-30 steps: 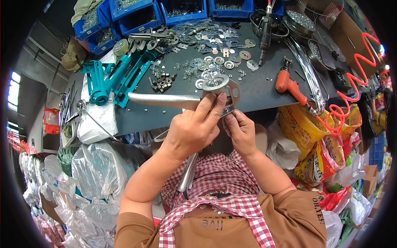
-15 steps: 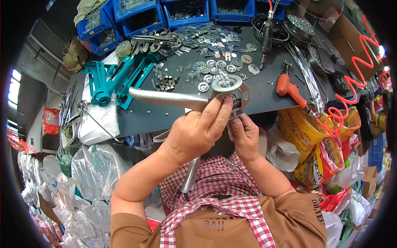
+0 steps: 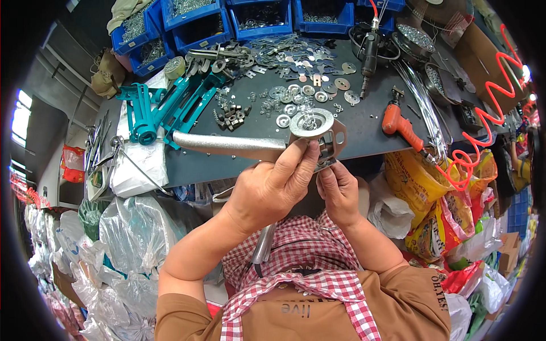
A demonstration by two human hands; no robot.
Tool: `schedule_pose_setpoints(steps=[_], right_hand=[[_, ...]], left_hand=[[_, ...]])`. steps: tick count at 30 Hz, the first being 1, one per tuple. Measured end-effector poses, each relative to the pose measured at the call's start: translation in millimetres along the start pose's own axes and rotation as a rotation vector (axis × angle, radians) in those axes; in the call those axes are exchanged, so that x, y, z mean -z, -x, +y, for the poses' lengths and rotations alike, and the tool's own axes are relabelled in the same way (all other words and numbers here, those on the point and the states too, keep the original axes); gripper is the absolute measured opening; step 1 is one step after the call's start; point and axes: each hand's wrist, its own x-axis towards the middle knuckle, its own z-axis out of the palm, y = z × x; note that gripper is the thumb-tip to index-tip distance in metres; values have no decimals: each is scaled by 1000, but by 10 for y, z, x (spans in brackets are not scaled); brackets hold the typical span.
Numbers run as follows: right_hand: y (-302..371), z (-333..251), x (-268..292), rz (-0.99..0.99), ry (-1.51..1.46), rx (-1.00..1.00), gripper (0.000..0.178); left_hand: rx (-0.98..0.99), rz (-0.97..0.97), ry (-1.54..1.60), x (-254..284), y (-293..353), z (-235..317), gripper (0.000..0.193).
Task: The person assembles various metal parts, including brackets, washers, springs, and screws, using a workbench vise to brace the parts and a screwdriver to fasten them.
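Observation:
In front of my chest, over the bench's near edge, my left hand (image 3: pixel 270 190) is closed round a metal handle assembly. It has a long, silvery lever arm (image 3: pixel 227 144) pointing left, a slotted flat bracket (image 3: pixel 339 134) and a round disc (image 3: pixel 322 124) on top. A small coil spring (image 3: pixel 309 119) shows at the disc's middle. The left fingertips press just under the disc. My right hand (image 3: pixel 341 194) is pinched at the bracket's lower end; what lies between its thumb and fingers is hidden.
Teal metal frames (image 3: pixel 144 116) lie at left, by loose nuts (image 3: pixel 232 116), washers and flat plates (image 3: pixel 298 54). Blue bins (image 3: pixel 260 28) of small parts line the back. An orange power driver (image 3: pixel 397 120), a grey driver (image 3: pixel 369 57) and metal rods (image 3: pixel 424 96) lie right, with a coiled red hose (image 3: pixel 495 116).
The handle assembly has come slightly nearer to me, and its lever tip sits a little further left. Both hands keep their places on it.

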Motion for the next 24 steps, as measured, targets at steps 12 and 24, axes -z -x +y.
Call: schedule_pose_setpoints(steps=[12, 24], right_hand=[[47, 30, 8, -25, 4, -18, 24], [-72, -95, 35, -60, -31, -157, 21]], left_hand=[[58, 49, -9, 19, 72, 59, 47], [19, -25, -12, 119, 138, -53, 47]])
